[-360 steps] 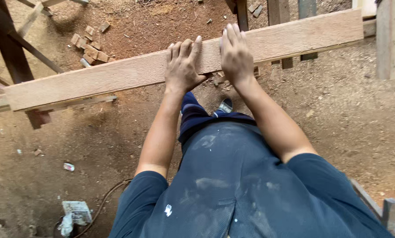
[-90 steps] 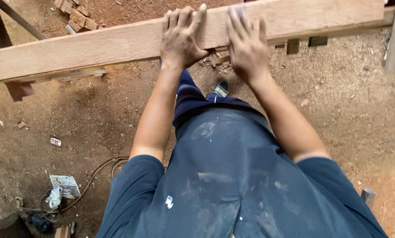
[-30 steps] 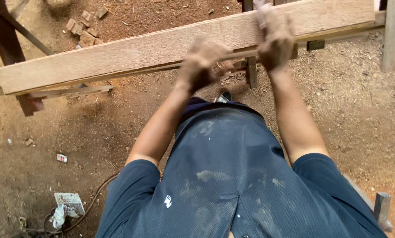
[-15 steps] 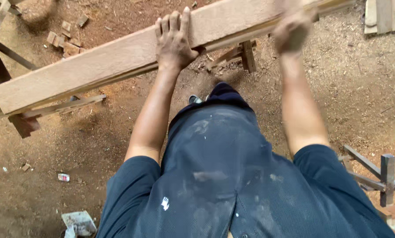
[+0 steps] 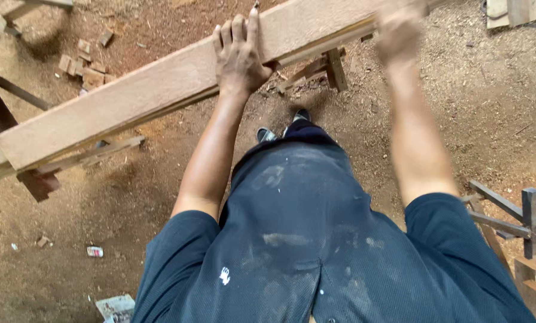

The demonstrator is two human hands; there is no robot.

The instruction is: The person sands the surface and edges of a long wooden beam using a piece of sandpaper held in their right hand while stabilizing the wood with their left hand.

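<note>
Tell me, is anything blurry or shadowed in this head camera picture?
In the head view, the right hand is smeared by motion blur, its fingers indistinct, while the left hand lies sharp and flat on the long wooden plank. Daylight is soft and even; a dim shadow falls on the dirt ground under the plank.
</note>
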